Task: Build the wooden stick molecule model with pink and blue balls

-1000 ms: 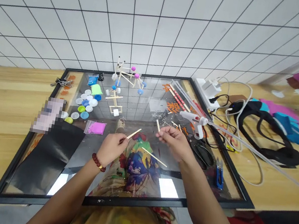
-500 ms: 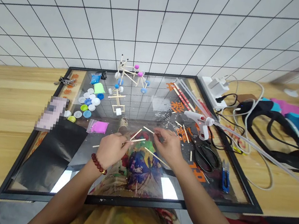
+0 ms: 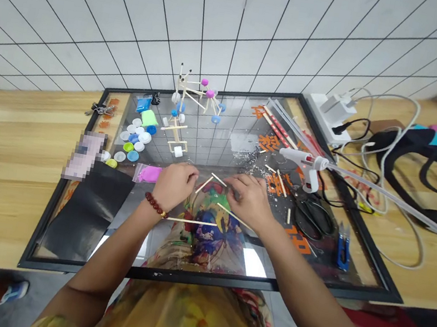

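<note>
My left hand [image 3: 175, 185], with a red bead bracelet at the wrist, rests over the glass with its fingers curled closed; what they hold, if anything, is hidden. Just right of it lies a short wooden stick [image 3: 204, 184], apart from the fingers. My right hand [image 3: 251, 202] is closed, its fingertips on the end of another short stick [image 3: 219, 179]; the tips of the two sticks nearly meet at an angle. Nearer me, a longer stick [image 3: 193, 222] extends from beside my left wrist. A slanting stick [image 3: 232, 215] lies below my right hand.
A wheeled stick model [image 3: 196, 97] stands at the back beside a smaller stick frame [image 3: 175, 136]. Left are bottle caps [image 3: 136, 138], a pink clay packet [image 3: 148, 173] and a black sheet [image 3: 87, 208]. Right are a glue gun [image 3: 306, 165], black scissors [image 3: 314, 217] and blue snips [image 3: 343, 247].
My left hand has let go of a stick, which now lies on the glass, and has moved up and away from it. My right hand stays at the short stick. The view has shifted slightly.
</note>
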`<state>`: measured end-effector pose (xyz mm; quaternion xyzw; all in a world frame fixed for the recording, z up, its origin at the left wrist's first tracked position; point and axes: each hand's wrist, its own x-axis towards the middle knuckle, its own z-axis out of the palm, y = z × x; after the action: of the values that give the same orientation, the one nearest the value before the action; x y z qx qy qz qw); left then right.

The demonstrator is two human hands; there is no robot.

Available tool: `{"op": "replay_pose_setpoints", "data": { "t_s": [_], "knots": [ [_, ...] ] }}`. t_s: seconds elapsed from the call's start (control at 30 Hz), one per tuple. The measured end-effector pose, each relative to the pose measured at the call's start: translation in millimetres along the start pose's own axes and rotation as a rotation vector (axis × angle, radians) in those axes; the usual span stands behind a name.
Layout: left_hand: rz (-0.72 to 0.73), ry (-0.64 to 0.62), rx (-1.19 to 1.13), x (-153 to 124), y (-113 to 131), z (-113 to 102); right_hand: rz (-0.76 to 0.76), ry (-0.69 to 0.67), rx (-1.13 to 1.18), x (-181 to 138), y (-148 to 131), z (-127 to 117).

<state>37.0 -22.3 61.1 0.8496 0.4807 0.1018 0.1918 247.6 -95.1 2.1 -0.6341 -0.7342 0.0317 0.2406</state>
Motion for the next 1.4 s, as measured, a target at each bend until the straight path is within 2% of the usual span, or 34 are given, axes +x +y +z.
{"op": "replay_pose_setpoints", "data": {
  "t_s": [0.1, 0.2, 0.3, 0.5, 0.6, 0.73, 0.83, 0.97, 1.07, 1.17, 1.4],
  "knots": [
    [-0.022, 0.014, -0.049, 21.1, 2.6, 10.9, 0.061, 0.037, 0.02, 0.8, 2.5, -1.4],
    [-0.018, -0.052, -0.078, 33.3, 7.2, 20.8, 0.074, 0.058, 0.04, 2.9, 3.3, 0.8],
    [-0.028, -0.129, -0.042, 37.9, 10.0, 28.0, 0.04, 0.029, 0.034, 4.9, 2.2, 5.6],
    [-0.055, -0.141, -0.002, 39.6, 6.3, 34.6, 0.026, 0.005, 0.038, 6.3, 1.5, 12.2],
    [-0.038, -0.128, -0.006, 37.9, 7.5, 34.7, 0.025, 0.012, 0.012, 6.3, 1.8, 12.9],
    [0.072, -0.028, -0.012, 33.5, 13.2, 31.8, -0.035, 0.039, -0.006, 6.8, 3.6, 10.6],
    [0.143, -0.061, -0.058, 32.3, 13.5, 27.6, -0.063, 0.069, 0.006, 7.6, 5.1, 7.7],
    [0.093, -0.072, -0.126, 33.1, 4.0, 19.9, -0.053, 0.057, 0.003, 8.7, 4.9, 4.7],
    [-0.001, -0.098, -0.049, 31.3, -3.5, 14.2, -0.044, 0.033, -0.019, 8.6, 4.4, 3.6],
    [-0.046, -0.188, 0.064, 27.3, -3.7, 12.5, -0.036, 0.01, -0.044, 7.4, 4.6, 3.3],
    [0.006, -0.279, 0.14, 24.4, 7.0, 15.7, -0.029, -0.069, -0.112, 5.0, 5.1, 4.2]
  ]
}}
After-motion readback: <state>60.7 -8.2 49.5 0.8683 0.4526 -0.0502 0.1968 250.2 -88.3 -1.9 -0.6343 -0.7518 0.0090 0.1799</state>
